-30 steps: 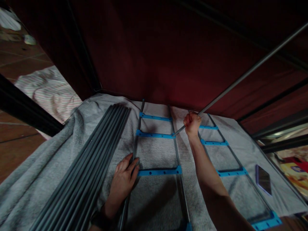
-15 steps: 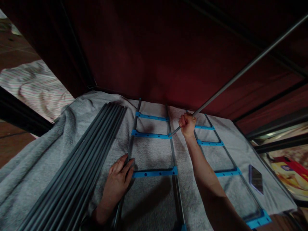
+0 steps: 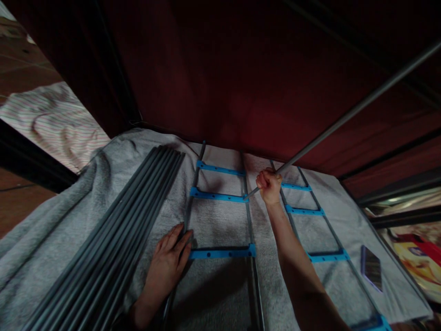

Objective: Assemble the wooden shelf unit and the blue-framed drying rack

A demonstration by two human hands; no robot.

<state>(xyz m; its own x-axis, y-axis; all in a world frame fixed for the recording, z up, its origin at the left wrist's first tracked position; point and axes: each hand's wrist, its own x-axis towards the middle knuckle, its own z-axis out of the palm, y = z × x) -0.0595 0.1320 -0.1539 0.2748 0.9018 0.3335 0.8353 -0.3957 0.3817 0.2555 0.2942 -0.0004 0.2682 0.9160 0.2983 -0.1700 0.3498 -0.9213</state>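
Observation:
My right hand [image 3: 269,185] is closed in a fist around a long thin grey rod [image 3: 330,134]. The rod slants up to the right, and its lower end meets the right end of a blue crosspiece [image 3: 220,196] on the nearer ladder-like frame. My left hand [image 3: 166,262] lies over this frame's left grey pole [image 3: 188,210], fingers stretched out and apart, beside the left end of a lower blue crosspiece [image 3: 223,252]. Its fingers partly cover the pole and that joint. The frame lies flat on a grey blanket [image 3: 220,225].
Several grey tubes [image 3: 127,207] lie side by side at left. To the right lies a second frame with blue crosspieces [image 3: 305,210], and a phone [image 3: 371,268] beyond it. A dark red fabric wall [image 3: 220,82] rises behind; a dark post [image 3: 31,156] stands at far left.
The whole view has shifted slightly, so most things sit a little lower and to the right. The rod's upper end appears lower. Both hands keep their places on the frame and rod.

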